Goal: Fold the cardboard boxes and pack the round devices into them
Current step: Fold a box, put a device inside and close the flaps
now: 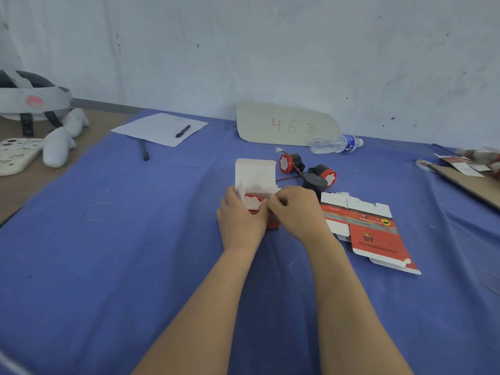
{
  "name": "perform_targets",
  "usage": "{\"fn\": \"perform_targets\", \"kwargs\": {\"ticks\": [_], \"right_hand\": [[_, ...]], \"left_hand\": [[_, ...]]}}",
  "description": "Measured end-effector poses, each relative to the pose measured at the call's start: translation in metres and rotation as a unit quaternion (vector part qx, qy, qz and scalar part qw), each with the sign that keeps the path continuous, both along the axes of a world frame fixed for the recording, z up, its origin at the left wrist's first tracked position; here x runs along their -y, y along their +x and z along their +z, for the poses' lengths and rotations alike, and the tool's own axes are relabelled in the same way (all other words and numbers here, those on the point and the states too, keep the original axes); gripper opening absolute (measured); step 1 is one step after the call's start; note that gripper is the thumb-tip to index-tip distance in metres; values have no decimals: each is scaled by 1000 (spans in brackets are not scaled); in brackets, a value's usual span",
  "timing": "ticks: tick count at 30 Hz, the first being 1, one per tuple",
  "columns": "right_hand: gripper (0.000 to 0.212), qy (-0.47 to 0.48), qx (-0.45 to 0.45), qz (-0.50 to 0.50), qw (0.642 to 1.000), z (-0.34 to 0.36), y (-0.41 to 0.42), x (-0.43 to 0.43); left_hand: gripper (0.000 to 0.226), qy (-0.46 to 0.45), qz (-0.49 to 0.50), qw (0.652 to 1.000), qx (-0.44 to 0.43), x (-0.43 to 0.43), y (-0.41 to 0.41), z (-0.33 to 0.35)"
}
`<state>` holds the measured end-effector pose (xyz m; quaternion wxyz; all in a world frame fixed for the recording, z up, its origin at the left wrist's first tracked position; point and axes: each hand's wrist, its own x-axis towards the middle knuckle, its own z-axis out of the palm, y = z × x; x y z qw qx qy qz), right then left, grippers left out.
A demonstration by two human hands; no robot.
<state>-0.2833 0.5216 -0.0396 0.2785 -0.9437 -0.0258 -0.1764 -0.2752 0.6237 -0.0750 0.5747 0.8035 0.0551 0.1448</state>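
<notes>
Head view: both hands meet on one box, mid-table on the blue cloth (135, 239).
open box (255, 174): upright at centre, lid flap raised, white inside facing the camera.
round device (253, 203): sits in the box mouth, red-and-white face up, partly covered by fingers.
left hand (239, 217): fingers curled round the box's left side, next to the small side flap.
right hand (295, 209): fingers bent, pinching the box's near right edge (fingertips hidden, exact grip spot unclear).
loose devices (326, 173): two, black bodies with red faces, just far-right of the box, close together, thin red wires running off them.
flat box blanks (370, 228): red and white, lying overlapped just right of the right hand.
cardboard sign (286, 124): marked 46, far side by the wall.
water bottle (335, 143): on its side, at the sign's near right corner.
paper sheet (159, 128): far left, pen (183, 131) lying on it, second pen (144, 150) at its near edge.
</notes>
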Motion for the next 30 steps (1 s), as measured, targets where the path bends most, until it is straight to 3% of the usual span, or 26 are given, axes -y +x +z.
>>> {"fn": "perform_targets", "kwargs": {"ticks": [4,7,11,13,20,30], "right_hand": [[38,38,8,-15,999,-2,-1,0],[36,168,15,-43,985,-4,2,0],[7,296,20,-79,952,-9,7,3],[11,319,17,-95,943,-12,10,2],[31,226,12,-112,968,-17,14,1],[18,116,14,-56,992,-16,10,-6]], "left_hand": [[61,12,16,1000,-5,0,1,2],[56,30,22,999,-2,1,0,2],[63,38,22,999,-4,1,-1,2],[64,40,20,999,-4,1,-1,3],[65,44,17,999,-3,1,-1,2],[72,31,3,999,-7,1,0,1]]}}
